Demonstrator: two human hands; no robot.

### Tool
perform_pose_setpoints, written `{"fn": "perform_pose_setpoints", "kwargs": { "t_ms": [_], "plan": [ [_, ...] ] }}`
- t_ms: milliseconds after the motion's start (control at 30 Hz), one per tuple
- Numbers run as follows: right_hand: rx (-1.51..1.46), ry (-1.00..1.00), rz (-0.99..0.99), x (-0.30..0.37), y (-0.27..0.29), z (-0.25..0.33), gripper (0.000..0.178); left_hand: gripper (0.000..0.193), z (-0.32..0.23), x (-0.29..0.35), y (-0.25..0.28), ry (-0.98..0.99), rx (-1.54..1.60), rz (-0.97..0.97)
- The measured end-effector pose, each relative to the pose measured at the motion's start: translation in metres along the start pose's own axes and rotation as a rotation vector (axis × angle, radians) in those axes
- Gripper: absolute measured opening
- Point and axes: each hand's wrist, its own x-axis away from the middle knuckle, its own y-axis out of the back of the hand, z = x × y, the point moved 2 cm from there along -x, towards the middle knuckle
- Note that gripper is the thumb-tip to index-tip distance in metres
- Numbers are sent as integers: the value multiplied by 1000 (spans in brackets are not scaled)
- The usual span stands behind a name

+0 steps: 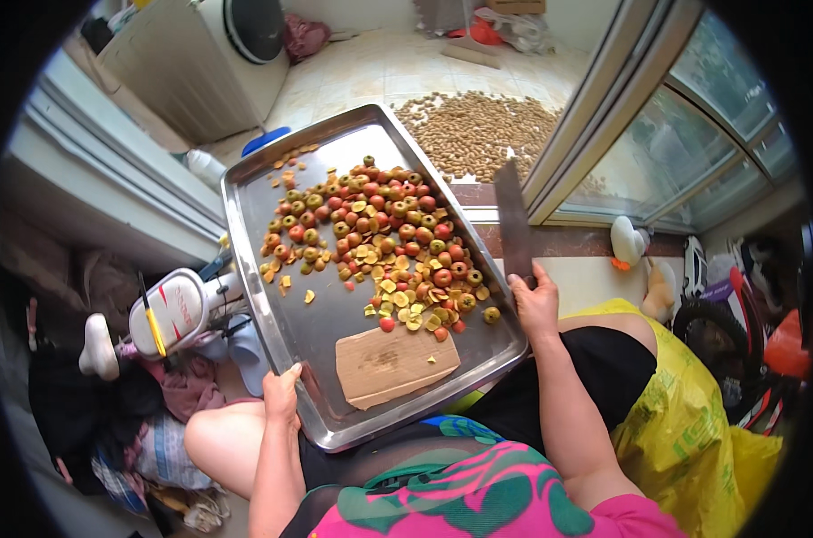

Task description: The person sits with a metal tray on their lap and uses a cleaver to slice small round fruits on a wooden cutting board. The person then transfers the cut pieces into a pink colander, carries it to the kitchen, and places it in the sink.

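A large metal tray (310, 336) rests tilted over my lap. My left hand (283, 394) is closed on its near left rim, thumb on top. Upright in my right hand (536, 303), just beyond the tray's right rim, is a wide dark-bladed knife (513, 220). Inside the tray lies a heap of small round red and green fruits (371, 190), some whole. Cut yellowish slices (405, 296) are mixed in, mostly toward the near right. A flat piece of brown cardboard (393, 368) with a dark stain sits at the tray's near end.
Many small tan pieces (478, 134) are spread on the floor beyond the doorway. A glass sliding door (657, 152) stands at right, a washing machine (205, 67) at far left. A yellow plastic bag (680, 421) lies by my right leg, and a white-and-red seat (169, 312) stands left.
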Motion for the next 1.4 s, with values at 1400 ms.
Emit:
{"fn": "perform_pose_setpoints", "kwargs": {
  "t_ms": [1400],
  "plan": [
    [-52,-40,133,18,-142,-55,54,25,-33,10,-20,160,621,-24]
  ]
}}
